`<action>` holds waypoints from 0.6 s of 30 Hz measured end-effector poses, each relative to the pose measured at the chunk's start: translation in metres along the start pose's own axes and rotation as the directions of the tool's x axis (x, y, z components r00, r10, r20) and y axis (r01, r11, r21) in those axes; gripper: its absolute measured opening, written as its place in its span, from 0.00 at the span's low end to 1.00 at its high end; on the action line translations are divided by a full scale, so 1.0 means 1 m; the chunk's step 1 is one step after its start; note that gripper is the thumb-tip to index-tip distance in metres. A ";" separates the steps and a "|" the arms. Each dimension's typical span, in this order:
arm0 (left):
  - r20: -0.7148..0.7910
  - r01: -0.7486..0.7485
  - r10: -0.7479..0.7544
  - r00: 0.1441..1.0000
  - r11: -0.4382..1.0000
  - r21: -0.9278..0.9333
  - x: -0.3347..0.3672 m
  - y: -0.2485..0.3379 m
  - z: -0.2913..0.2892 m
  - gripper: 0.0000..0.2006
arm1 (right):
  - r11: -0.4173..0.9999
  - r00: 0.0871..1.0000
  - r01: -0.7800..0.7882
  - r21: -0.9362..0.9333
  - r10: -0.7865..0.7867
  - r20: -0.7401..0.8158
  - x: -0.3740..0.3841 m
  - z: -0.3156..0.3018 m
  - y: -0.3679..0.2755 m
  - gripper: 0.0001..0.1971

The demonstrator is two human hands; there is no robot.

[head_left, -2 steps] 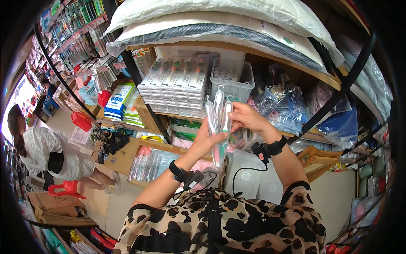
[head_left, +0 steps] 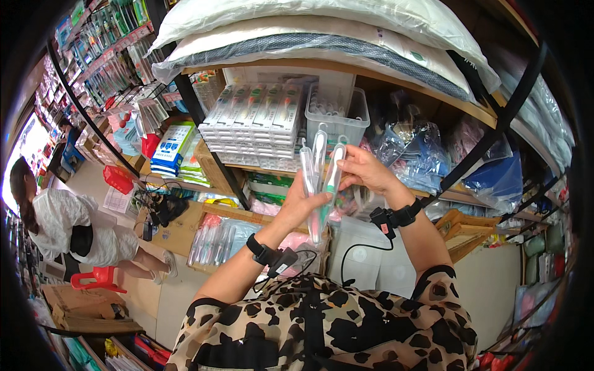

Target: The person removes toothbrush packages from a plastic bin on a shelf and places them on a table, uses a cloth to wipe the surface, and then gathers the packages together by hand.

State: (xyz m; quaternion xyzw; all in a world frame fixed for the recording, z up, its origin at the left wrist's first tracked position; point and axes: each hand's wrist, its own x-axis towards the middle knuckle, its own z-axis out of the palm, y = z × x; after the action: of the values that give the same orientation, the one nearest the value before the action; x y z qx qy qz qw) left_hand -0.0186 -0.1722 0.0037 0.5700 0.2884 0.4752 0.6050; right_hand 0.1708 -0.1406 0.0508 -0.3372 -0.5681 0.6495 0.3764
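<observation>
In my left hand is a small bunch of slim clear plastic cases with hooked tops, fanned apart. They look like toothbrush cases, with white, green and pinkish parts inside. My right hand pinches the upper part of the rightmost toothbrush case, whose lower end stays in my left hand. The middle case and the left case stand upright beside it. Just behind them on the shelf is a clear plastic bin with several hooked tops showing inside.
Left of the bin are stacked clear boxes. Bagged pillows lie on the shelf above. More slim cases lie low in front, left of me. Bagged clothes fill the right side. A person in white stands at left near a red stool.
The top of the rightmost case has tilted slightly right and away from the others, along with my right hand. The whole view has shifted a little.
</observation>
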 end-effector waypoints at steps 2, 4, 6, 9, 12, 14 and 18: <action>0.004 0.037 -0.037 0.999 0.999 0.004 -0.001 0.002 0.001 0.31 | 1.000 0.998 0.017 -0.024 -0.019 -0.063 -0.003 0.002 -0.002 0.15; 0.014 0.073 -0.073 0.997 0.997 0.006 -0.003 0.007 0.005 0.32 | 0.998 0.991 0.034 -0.052 -0.040 -0.130 -0.006 0.003 -0.003 0.15; 0.060 0.061 -0.060 0.996 0.998 -0.013 -0.006 0.012 0.012 0.33 | 0.995 0.976 0.079 -0.056 -0.089 -0.200 -0.008 0.001 -0.004 0.14; 0.029 0.022 -0.027 0.999 0.988 0.153 -0.009 0.010 0.014 0.36 | 0.996 0.966 0.090 -0.015 -0.091 -0.242 -0.009 0.004 -0.004 0.14; 0.070 0.037 -0.043 0.997 0.995 0.090 -0.008 0.006 0.007 0.36 | 0.997 0.977 0.063 -0.038 -0.069 -0.199 -0.014 0.007 -0.017 0.17; 0.141 0.086 -0.087 0.986 0.996 0.009 -0.007 0.013 0.008 0.34 | 0.997 0.979 0.070 -0.033 -0.075 -0.188 -0.016 -0.002 -0.019 0.22; 0.194 0.097 -0.101 0.976 0.995 0.026 -0.009 0.018 0.006 0.33 | 0.997 0.991 0.072 0.019 -0.069 -0.117 -0.016 -0.008 -0.034 0.20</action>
State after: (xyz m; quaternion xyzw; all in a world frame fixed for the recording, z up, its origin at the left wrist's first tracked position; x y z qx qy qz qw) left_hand -0.0214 -0.1845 0.0206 0.6036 0.2596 0.3840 0.6487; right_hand 0.1896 -0.1483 0.0836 -0.3497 -0.5494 0.6214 0.4355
